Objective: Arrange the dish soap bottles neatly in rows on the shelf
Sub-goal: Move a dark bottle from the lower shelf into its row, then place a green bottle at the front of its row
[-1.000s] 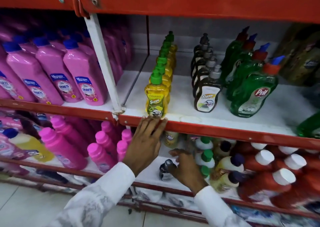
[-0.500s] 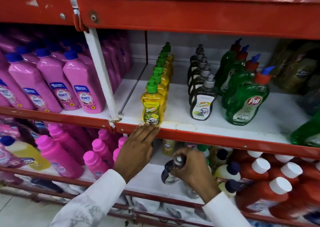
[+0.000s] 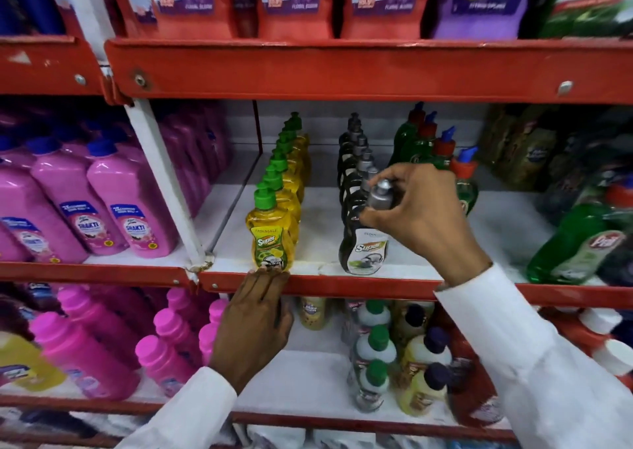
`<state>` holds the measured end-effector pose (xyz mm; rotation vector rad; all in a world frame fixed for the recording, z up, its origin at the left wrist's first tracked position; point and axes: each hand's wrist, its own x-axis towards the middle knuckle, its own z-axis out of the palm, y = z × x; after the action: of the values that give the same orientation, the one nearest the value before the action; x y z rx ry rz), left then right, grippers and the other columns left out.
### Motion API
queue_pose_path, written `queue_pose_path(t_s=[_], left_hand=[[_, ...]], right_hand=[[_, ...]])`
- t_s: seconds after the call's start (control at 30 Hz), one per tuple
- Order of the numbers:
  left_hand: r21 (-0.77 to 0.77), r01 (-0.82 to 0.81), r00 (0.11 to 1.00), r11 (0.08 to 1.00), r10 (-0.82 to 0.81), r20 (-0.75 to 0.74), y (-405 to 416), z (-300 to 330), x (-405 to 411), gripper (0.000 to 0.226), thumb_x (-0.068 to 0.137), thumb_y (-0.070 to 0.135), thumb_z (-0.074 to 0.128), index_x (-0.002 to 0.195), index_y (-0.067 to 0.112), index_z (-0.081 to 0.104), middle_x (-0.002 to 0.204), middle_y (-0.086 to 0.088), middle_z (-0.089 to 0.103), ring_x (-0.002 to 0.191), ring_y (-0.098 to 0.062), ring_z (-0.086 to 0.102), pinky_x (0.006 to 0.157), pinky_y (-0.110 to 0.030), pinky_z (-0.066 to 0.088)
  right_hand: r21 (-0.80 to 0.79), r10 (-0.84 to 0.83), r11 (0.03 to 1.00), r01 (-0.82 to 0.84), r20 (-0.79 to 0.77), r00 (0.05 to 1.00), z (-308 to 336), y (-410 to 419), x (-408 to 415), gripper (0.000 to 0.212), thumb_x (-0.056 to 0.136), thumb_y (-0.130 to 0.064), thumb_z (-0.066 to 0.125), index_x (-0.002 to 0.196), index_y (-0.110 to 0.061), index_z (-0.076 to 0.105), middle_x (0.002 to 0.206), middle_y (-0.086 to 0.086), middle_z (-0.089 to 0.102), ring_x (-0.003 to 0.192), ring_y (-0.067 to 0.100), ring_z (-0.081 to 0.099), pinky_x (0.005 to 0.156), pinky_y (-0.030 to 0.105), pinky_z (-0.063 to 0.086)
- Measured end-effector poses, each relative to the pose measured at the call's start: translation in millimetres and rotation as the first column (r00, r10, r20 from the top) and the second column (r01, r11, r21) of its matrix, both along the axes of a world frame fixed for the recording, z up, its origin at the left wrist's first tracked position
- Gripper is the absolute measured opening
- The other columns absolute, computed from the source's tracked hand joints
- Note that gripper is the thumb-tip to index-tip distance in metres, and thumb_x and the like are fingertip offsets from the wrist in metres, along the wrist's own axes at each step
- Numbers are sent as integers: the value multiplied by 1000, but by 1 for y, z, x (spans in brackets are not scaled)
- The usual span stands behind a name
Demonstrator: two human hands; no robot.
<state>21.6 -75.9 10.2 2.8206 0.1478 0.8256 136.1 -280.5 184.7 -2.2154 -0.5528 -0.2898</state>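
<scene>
At the shelf's (image 3: 342, 286) front edge, under my right hand (image 3: 416, 215), stands the black bottle (image 3: 364, 250), fingers pinching its grey cap (image 3: 381, 195). My left hand (image 3: 255, 322) lies flat below the yellow bottle (image 3: 270, 239), grasping nothing.

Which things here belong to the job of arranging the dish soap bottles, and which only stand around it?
Belonging to the job:
- black bottle, held at its grey cap by the right hand
- row of black bottles
- row of yellow bottles
- left hand on the shelf edge

Standing around:
- pink bottles
- red pouches
- white-capped red bottles
</scene>
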Motion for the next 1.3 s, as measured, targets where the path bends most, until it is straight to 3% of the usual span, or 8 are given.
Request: queue_pose_path(t_s=[0.23, 0.37, 0.5, 0.63, 0.73, 0.9, 1.03, 1.3], left_hand=[[-34, -37, 997, 999, 34, -71, -5, 4, 1, 47, 82, 28, 62, 127, 13, 59, 122, -10, 67, 117, -31, 61, 100, -46, 53], [-17, 9, 999, 1000, -10, -34, -20, 8, 6, 48, 84, 32, 59, 129, 16, 58, 122, -9, 66, 115, -28, 60, 100, -43, 51], [28, 128, 992, 991, -128, -8, -49, 8, 19, 48, 84, 30, 61, 130, 19, 56, 123, -2, 65, 115, -22, 56, 97, -35, 41], [72, 286, 958, 956, -287, 13, -82, 5, 35, 45, 86, 25, 64, 129, 16, 58, 126, -5, 66, 117, -23, 58, 98, -40, 48], [110, 371, 927, 922, -375, 10, -108, 1, 49, 51, 87, 24, 64, 135, 15, 52, 131, -7, 64, 122, -25, 57, 104, -44, 49], [127, 370, 929, 920, -370, -19, -141, -6, 72, 55, 86, 26, 61, 139, 14, 51, 135, -7, 62, 124, -25, 56, 116, -36, 34], [99, 278, 959, 956, -282, 31, -155, 3, 84, 44, 84, 28, 57, 124, 11, 65, 114, -6, 70, 104, -26, 62, 103, -30, 35], [48, 259, 965, 965, -257, -56, -158, 14, 83, 42, 86, 23, 45, 120, 11, 67, 109, -4, 68, 98, -23, 61, 87, -39, 56]], right_hand=[[-30, 24, 999, -25, -37, 999, -20, 13, 24, 46, 62, -19, 90, 106, -17, 74, 95, 2, 78, 79, 13, 73, 82, 32, 61], [0, 92, 996, -92, -18, 996, -28, 10, 27, 42, 71, -15, 85, 110, -16, 70, 85, -7, 72, 59, -10, 60, 62, 0, 46], [50, 122, 991, -122, 4, 992, -36, -2, 23, 51, 75, -20, 84, 123, -19, 66, 94, -11, 67, 62, -15, 56, 60, -6, 40], [154, -30, 988, 6, 158, 987, -65, -39, 17, 35, 79, -29, 80, 112, -22, 70, 101, -11, 70, 80, 3, 62, 72, 16, 53], [350, -287, 919, 181, 281, 916, -99, -78, 16, 16, 79, -12, 75, 93, -19, 71, 95, -2, 69, 86, 18, 62, 77, 38, 54], [525, -652, 712, 467, 244, 718, -141, -130, 32, 42, 74, -5, 75, 113, -5, 61, 124, 17, 56, 121, 31, 49, 109, 32, 34], [507, -702, 640, 577, 80, 708, -147, -163, 58, 85, 76, -23, 79, 145, -3, 33, 152, 21, 36, 143, 34, 31, 121, 41, 23], [460, -697, 635, 621, -4, 717, -147, -188, 85, 87, 71, -41, 82, 139, -7, 41, 137, 17, 55, 125, 34, 53, 106, 42, 44]])
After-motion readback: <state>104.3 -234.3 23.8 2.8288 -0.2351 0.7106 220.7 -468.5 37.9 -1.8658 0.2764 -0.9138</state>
